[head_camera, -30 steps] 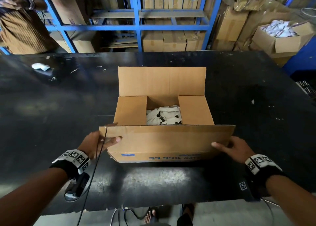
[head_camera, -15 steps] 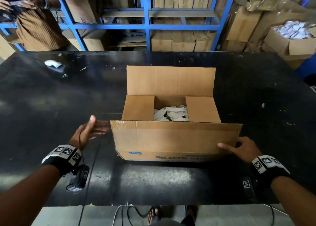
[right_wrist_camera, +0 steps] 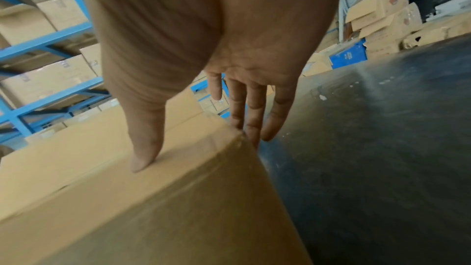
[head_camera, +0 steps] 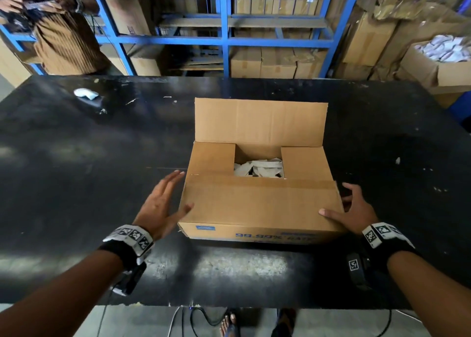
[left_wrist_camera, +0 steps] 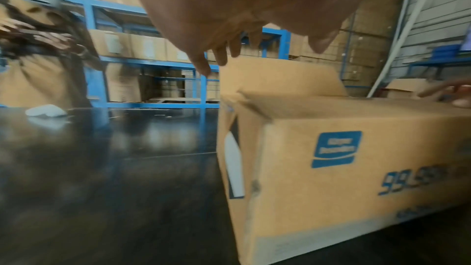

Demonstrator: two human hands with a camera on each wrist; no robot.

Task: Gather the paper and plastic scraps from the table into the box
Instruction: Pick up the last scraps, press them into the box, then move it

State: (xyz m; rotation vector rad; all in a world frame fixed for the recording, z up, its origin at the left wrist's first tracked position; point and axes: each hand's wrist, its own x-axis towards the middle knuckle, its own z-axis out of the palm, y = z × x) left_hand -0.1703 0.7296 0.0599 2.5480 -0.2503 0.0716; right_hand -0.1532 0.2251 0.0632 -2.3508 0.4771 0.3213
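Observation:
The cardboard box [head_camera: 257, 206] stands in the middle of the black table [head_camera: 76, 183]. Its near flap lies folded down over the top, the side flaps are folded in, and the far flap stands upright. White scraps [head_camera: 257, 168] show through the gap. My left hand [head_camera: 163, 204] is open with straight fingers beside the box's near left corner [left_wrist_camera: 254, 108], the thumb at the box wall. My right hand [head_camera: 351, 209] presses its thumb on the near flap [right_wrist_camera: 142, 164], fingers straight along the right side. A crumpled white scrap [head_camera: 85, 93] lies far left, also visible in the left wrist view [left_wrist_camera: 46, 110].
A small white bit [head_camera: 397, 160] lies on the table right of the box. Another person [head_camera: 58, 35] stands behind the far left corner. Blue shelving [head_camera: 224, 38] with cartons runs behind. A carton of white scraps [head_camera: 443, 56] sits at the back right.
The near flap has gone from standing up to lying flat on the box. My left hand let go of its left end, swung away, then came back beside the corner. My right hand stayed on the right end.

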